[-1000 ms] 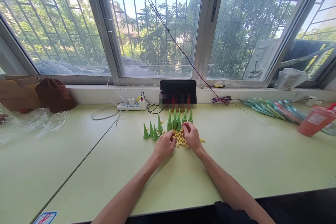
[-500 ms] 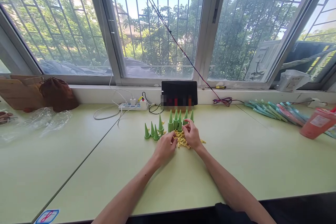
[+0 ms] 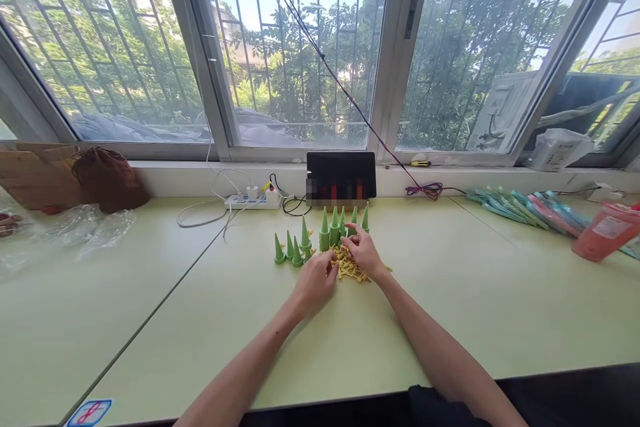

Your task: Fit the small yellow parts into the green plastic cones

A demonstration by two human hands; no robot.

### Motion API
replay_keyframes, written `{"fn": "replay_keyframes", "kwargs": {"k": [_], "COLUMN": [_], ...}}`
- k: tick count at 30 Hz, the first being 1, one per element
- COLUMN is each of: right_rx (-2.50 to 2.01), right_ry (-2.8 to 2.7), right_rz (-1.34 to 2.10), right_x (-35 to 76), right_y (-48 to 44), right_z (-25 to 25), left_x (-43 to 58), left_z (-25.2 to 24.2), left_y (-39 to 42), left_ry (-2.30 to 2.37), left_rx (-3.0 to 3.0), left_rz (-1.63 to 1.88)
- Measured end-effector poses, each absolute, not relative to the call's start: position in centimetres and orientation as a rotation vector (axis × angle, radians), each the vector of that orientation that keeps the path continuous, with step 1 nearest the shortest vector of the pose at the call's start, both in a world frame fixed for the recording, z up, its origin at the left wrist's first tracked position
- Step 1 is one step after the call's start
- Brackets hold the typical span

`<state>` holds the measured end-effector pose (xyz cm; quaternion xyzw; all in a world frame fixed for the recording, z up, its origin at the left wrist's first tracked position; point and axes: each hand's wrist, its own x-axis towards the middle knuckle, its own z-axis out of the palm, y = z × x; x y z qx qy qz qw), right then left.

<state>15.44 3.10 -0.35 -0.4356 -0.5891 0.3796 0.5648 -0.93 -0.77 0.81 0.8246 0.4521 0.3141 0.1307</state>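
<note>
Several green cones (image 3: 325, 232) with round bases stand upright on the table. A heap of small yellow pieces (image 3: 351, 271) lies in front of them. At the left side of the heap, my left hand (image 3: 316, 277) rests low with its fingers curled together; whatever they hold is hidden. My right hand (image 3: 367, 255) is over the heap's right side, close to the front cones. Its thumb and fingers are bent inward in a pinch, and anything between them is too small to make out. To the left stand more green cones (image 3: 279, 251), with yellow bits beside some of them.
Behind the cones a dark tablet (image 3: 341, 177) leans against the sill. A power strip (image 3: 253, 201) with cables lies left of it. Bundled plastic strips (image 3: 525, 212) and a red cup (image 3: 605, 233) are at the right. A brown bag (image 3: 111, 180) and clear plastic (image 3: 103, 230) sit left.
My right hand has shifted slightly left, its thumb and fingertips now at the front cones' bases. My left hand stays at the heap. The view has tilted a little.
</note>
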Motion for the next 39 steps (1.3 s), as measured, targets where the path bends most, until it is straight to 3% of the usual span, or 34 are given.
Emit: {"fn": "replay_keyframes", "kwargs": {"k": [9,29,39], "right_rx": [-0.994,-1.064,-0.935], "right_ry": [-1.340,-1.511,-1.413], "right_rz": [0.949,0.473,0.677], "right_x": [15.4,15.5,15.1], "right_y": [3.5,2.5,1.2], "right_z": [-0.3,0.0,1.6], "left_x": [-1.0,-1.0,-1.0], "left_z": [0.8,0.9,1.1], "left_y": [-0.9,-0.8,-0.8], "left_ry": [1.315,1.329,1.381], "left_rx": [2.399,2.386,2.266], "left_rz": [0.899,0.900,0.951]}}
